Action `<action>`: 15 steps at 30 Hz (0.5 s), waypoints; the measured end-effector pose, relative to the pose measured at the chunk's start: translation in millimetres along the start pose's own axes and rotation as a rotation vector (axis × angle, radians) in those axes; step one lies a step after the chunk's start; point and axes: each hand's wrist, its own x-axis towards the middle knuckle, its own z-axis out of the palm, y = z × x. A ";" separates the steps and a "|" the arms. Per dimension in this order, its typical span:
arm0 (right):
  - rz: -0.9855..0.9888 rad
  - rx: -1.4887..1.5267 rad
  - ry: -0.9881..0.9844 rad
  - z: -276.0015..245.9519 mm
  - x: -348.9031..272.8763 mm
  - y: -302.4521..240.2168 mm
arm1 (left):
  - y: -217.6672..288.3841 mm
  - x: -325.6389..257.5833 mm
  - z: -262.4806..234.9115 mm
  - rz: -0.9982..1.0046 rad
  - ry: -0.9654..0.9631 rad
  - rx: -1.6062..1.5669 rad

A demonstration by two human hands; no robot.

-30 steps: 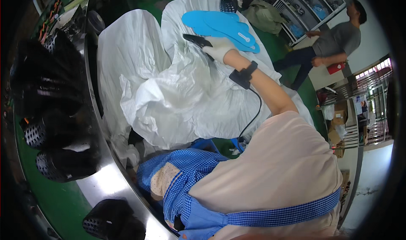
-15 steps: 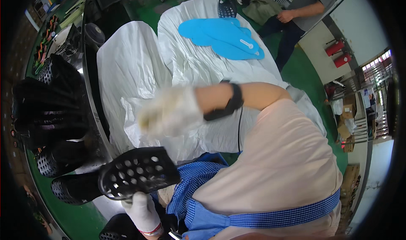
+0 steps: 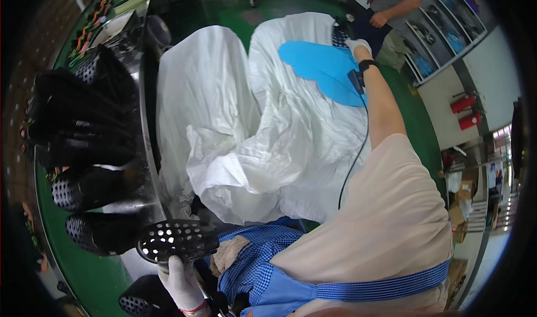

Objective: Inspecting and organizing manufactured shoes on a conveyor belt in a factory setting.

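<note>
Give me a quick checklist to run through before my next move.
1. Left hand holding the black perforated piece: ok.
2. Both hands gloved: ok.
3. Right hand holding something: cannot tell; its fingers are too small to make out.
4. Blue insoles resting on the white sheeting: ok.
5. Wrist cable free along its whole length: cannot tell, its lower end is hidden.
6. Free space beyond the right hand: not ok, a person seems close by.

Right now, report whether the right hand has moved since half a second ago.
Yes: the right hand went up and right over the white covering, from its crumpled part to its far right edge.
</note>
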 end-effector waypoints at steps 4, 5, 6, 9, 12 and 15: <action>-0.090 -0.105 0.083 18.6 -7.9 -8.9 | 3.5 -1.8 -2.2 -0.003 0.044 -0.038; -0.161 0.145 0.170 21.1 -17.7 -16.4 | 4.5 -1.7 -2.6 0.000 0.015 0.013; -0.147 0.390 0.244 19.0 -29.6 -25.5 | 5.2 -1.2 -2.9 0.003 0.016 0.012; -0.408 0.459 0.346 -9.7 -80.5 -61.1 | 6.2 0.2 -2.3 0.004 0.032 0.031; -0.697 0.560 0.488 -39.5 -151.4 -118.2 | 8.8 0.5 0.4 0.012 0.056 0.069; -0.788 0.673 -0.162 -52.9 -238.9 -175.8 | 15.4 1.7 2.3 0.061 0.131 0.084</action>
